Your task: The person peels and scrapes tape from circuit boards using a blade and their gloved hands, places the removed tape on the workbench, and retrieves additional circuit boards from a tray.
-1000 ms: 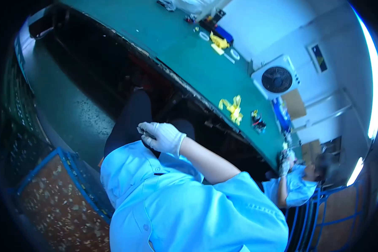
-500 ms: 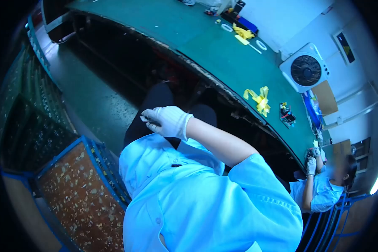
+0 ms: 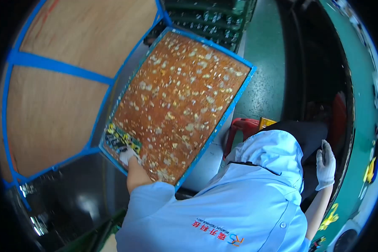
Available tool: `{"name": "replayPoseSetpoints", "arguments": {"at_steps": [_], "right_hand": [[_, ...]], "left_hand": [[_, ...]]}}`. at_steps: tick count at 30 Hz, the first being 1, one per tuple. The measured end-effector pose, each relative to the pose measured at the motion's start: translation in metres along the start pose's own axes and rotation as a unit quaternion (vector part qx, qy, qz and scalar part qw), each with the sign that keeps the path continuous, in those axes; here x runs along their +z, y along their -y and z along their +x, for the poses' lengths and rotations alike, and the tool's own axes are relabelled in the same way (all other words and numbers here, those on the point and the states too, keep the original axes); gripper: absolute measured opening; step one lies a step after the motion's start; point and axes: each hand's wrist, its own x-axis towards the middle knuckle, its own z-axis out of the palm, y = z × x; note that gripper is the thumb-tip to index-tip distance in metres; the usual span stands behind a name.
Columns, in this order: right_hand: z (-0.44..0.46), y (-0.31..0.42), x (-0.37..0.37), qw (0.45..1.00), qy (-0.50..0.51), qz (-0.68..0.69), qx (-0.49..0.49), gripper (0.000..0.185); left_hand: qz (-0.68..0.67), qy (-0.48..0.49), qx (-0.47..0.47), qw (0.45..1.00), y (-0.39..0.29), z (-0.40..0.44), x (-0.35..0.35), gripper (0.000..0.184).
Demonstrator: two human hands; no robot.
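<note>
My left hand point(image 3: 128, 156), in a white glove, reaches down to the near left corner of a brown board point(image 3: 185, 96) with a blue frame. Its fingertips touch a cluster of small black, green and yellow parts point(image 3: 122, 140) lying in that corner. The fingertips blend into the cluster, so their grip cannot be made out. My right hand point(image 3: 325, 166), also gloved in white, is held beside my dark-trousered leg, close to the edge of a green table point(image 3: 363, 92). Its fingers are stretched out, and nothing shows in it.
Pale flecks cover the brown board. Blue-framed wooden panels point(image 3: 59, 105) stand at the left. Dark green racks point(image 3: 206, 21) are at the top. A red stool point(image 3: 241, 130) is by my legs. Yellow strips point(image 3: 329, 217) lie on the table at the lower right.
My view has swung left from the table toward the brown board. My left hand has come into view at the board. My right hand, earlier holding a small whitish piece over my lap, is now stretched open.
</note>
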Motion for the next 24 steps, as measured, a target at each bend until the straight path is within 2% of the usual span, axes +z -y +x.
{"name": "replayPoseSetpoints", "arguments": {"at_steps": [2, 4, 5, 7, 9, 12, 13, 14, 17, 18, 20, 24], "right_hand": [[0.001, 0.006, 0.000, 1.000, -0.019, 0.011, -0.011, 0.040], [0.007, 0.010, 0.002, 1.000, 0.002, -0.011, -0.007, 0.040], [0.008, 0.002, 0.008, 1.000, 0.004, -0.002, -0.011, 0.040], [0.009, -0.009, 0.018, 0.999, 0.000, 0.049, -0.022, 0.040], [0.010, -0.007, 0.018, 0.999, 0.000, 0.043, -0.023, 0.040], [0.010, -0.003, 0.017, 1.000, 0.001, 0.024, -0.019, 0.040], [0.008, -0.001, 0.018, 1.000, 0.003, 0.028, -0.008, 0.040], [0.006, 0.001, 0.021, 0.999, 0.007, 0.031, 0.002, 0.040], [-0.002, -0.006, 0.034, 0.999, 0.011, 0.041, 0.006, 0.041], [-0.005, -0.006, 0.040, 0.998, 0.012, 0.054, 0.008, 0.041], [-0.013, -0.003, 0.050, 0.997, 0.012, 0.079, 0.012, 0.041], [-0.023, 0.009, 0.059, 0.997, 0.014, 0.068, 0.014, 0.042]], "left_hand": [[-0.024, -0.064, -0.001, 0.998, 0.003, -0.002, 0.015, 0.049], [-0.017, -0.063, -0.046, 0.997, 0.007, 0.005, 0.026, 0.045], [-0.027, -0.043, -0.114, 0.992, -0.022, -0.022, -0.008, 0.044], [-0.023, -0.038, -0.105, 0.993, -0.015, -0.011, 0.003, 0.045], [-0.029, -0.042, -0.111, 0.993, -0.018, -0.016, -0.003, 0.045], [0.015, 0.006, -0.073, 0.997, -0.012, -0.014, -0.001, 0.058], [-0.019, 0.034, -0.073, 0.997, -0.015, -0.019, -0.012, 0.058], [-0.039, -0.056, -0.062, 0.996, -0.018, -0.027, -0.011, 0.043], [0.010, -0.069, -0.064, 0.996, -0.011, -0.017, 0.006, 0.051], [-0.009, -0.037, -0.066, 0.997, -0.006, -0.011, 0.009, 0.053], [-0.009, -0.020, 0.008, 1.000, 0.002, -0.005, 0.012, 0.053], [-0.030, -0.040, -0.015, 0.999, -0.003, -0.017, 0.008, 0.048]]}}
